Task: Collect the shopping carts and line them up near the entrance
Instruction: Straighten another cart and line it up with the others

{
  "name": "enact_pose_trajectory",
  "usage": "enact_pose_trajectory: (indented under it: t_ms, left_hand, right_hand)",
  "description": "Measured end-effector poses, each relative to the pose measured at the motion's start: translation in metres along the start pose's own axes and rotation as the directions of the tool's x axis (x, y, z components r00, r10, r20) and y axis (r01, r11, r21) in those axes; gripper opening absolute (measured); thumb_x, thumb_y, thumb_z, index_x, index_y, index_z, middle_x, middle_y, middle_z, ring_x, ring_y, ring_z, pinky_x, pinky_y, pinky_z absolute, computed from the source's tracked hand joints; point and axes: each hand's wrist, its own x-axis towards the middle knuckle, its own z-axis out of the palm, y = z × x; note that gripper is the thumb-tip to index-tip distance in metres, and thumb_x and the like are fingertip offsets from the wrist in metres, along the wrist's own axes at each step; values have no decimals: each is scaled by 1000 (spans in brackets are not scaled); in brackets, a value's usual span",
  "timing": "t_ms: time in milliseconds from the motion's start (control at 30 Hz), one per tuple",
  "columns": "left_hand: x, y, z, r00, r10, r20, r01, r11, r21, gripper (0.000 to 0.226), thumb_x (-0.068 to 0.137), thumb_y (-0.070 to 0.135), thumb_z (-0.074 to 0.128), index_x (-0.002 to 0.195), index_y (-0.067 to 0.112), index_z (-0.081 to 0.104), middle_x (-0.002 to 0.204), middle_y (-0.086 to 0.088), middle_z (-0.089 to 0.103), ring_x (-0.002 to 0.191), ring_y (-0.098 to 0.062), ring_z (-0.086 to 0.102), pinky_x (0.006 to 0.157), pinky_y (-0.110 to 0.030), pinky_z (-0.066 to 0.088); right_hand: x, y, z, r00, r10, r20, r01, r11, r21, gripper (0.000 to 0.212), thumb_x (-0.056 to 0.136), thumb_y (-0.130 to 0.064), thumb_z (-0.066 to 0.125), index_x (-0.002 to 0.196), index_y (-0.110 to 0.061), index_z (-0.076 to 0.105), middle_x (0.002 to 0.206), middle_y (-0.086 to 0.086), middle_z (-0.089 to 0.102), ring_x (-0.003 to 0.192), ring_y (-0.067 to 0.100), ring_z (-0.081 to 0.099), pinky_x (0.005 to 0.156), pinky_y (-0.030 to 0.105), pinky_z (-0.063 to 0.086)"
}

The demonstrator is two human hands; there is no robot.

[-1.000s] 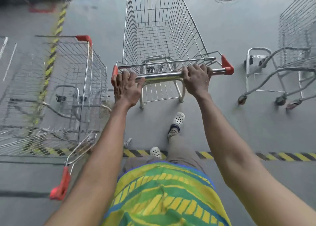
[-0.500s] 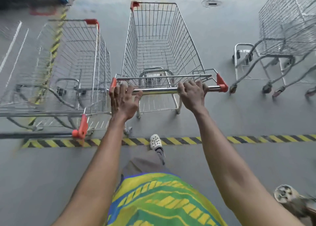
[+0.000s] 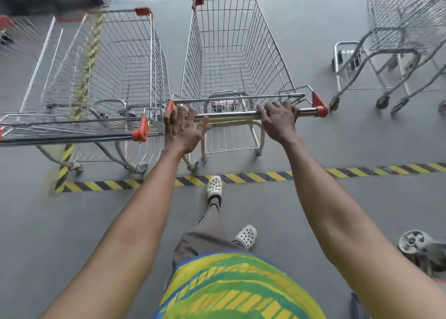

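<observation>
Middle cart (image 3: 231,53) back, now level w/ left cart (image 3: 125,65)

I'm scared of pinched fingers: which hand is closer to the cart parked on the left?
Left. The left hand rests on the handle at its left end, beside the parked cart; the right hand holds the handle farther right.

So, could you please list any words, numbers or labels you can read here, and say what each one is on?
No text can be read anywhere in this view.
No print shows on the red caps of the cart handle.
The striped floor tape has yellow and black bars only.
The shirt bears a pattern, no words.
</observation>
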Motion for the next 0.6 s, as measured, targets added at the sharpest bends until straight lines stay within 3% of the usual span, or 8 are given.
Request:
enact_pose_trajectory:
  t_ms: [100, 300, 467, 600]
  left_hand:
    - [-5, -7, 0, 997, -13, 72, 19, 996, -85, 69, 100, 72, 21, 153, 28, 29, 167, -12, 13, 155, -32, 6, 124, -55, 0]
    - [-12, -17, 6, 998, 56, -15, -57, 996, -70, 53, 100, 68, 28, 135, 30, 40, 153, -14, 33, 145, -34, 25, 119, -59, 18]
    - [-22, -19, 13, 997, 40, -59, -43, 998, -47, 54, 98, 69, 26, 133, 30, 41, 146, -15, 39, 138, -33, 32, 114, -60, 25]
    - [-27, -25, 12, 984, 98, -151, -91, 994, 55, 50, 99, 66, 24, 123, 30, 47, 129, -10, 48, 128, -30, 41, 117, -54, 22]
  right_hand:
    - [-7, -4, 1, 1000, -5, 18, 5, 1000, -6, 49, 107, -52, 31, 92, -23, 67, 109, 1, 66, 122, 29, 45, 96, 41, 17]
    - [-19, -5, 5, 1000, -13, -5, 13, 1000, 17, 50, 106, -54, 29, 88, -24, 65, 102, -1, 65, 117, 28, 46, 94, 41, 17]
    - [-30, -7, 6, 1000, 4, -3, -3, 999, 47, 59, 98, -64, 19, 80, -25, 60, 100, 1, 65, 114, 28, 46, 100, 46, 24]
    - [-33, -13, 7, 1000, 18, -15, -19, 1000, -16, 62, 98, -62, 19, 84, -24, 66, 100, -5, 66, 112, 23, 48, 91, 40, 17]
